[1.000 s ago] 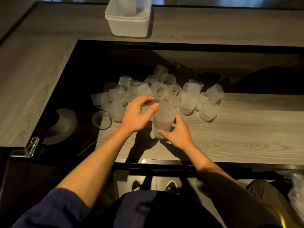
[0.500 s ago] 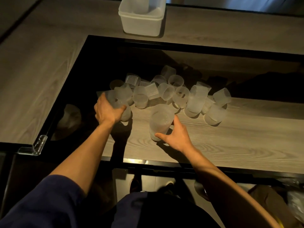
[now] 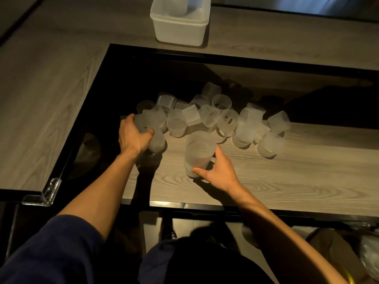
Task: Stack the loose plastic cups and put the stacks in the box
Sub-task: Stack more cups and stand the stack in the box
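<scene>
Wooden table (image 3: pixel 287 181), white box (image 3: pixel 180 27) with one cup stack (image 3: pixel 177 6) inside.

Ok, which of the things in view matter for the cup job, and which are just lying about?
Job:
- loose cups, heaped on the table
- stack, upright, right hand steadying it
- cup, in the left hand
- box, at the far edge

Lying about:
- corner guard, on the table's corner
- bag, far right
</scene>
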{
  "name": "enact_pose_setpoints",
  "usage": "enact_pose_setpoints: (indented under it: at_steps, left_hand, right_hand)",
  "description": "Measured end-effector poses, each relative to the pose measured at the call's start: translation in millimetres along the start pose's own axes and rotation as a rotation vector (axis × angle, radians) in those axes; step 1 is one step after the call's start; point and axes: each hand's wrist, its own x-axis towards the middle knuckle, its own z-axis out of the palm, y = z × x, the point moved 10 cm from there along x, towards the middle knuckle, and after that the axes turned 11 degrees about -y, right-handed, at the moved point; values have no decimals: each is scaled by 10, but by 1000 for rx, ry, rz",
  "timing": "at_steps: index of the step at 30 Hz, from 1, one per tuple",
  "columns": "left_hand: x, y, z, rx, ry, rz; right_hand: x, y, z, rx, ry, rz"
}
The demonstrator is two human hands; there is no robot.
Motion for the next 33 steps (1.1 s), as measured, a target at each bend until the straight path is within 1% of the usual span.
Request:
enact_pose_setpoints:
  at_steps: [4,7,9,11,14,17,20,23,28,33]
  left_hand:
    - [-147,154,-162,-71,73,75]
    - [-223,286,-275,-221,123,125]
    - [-274,414,-299,-363,117,167]
    - [-360,644,-250,-502,32,251]
    - [-566,1026,-46,-582,-213,419]
    - [-794,1297,180,-532,-418,546]
    - [-969,1449,365,-427,-541,610]
    - [-1038,1462,428,-367,-552,628]
    - [-1023,1435,329,-295,-471,638]
    - [-1045,1491,424,-152,-488,666]
  right_hand:
    - [-8,-2,-1,-3,-3,-1]
    - [-14,-14,-5,-9,-4,-2]
    - [-14,-15,-1,-11,-15,-4]
    - [-18,-17,-3,-12,-25,-6]
    - [-28,-19,-14,-9,-26,-9]
    - [-24,-21,-10,-12,-28,-10]
    - [-16,-9,-4,-14,-26,-17]
    - [-19,-7,-10,-12,-27,-20]
    - [-19,-34,-10,-11,-29,-41]
    - [-17,-13,-7,-12,-26,-40]
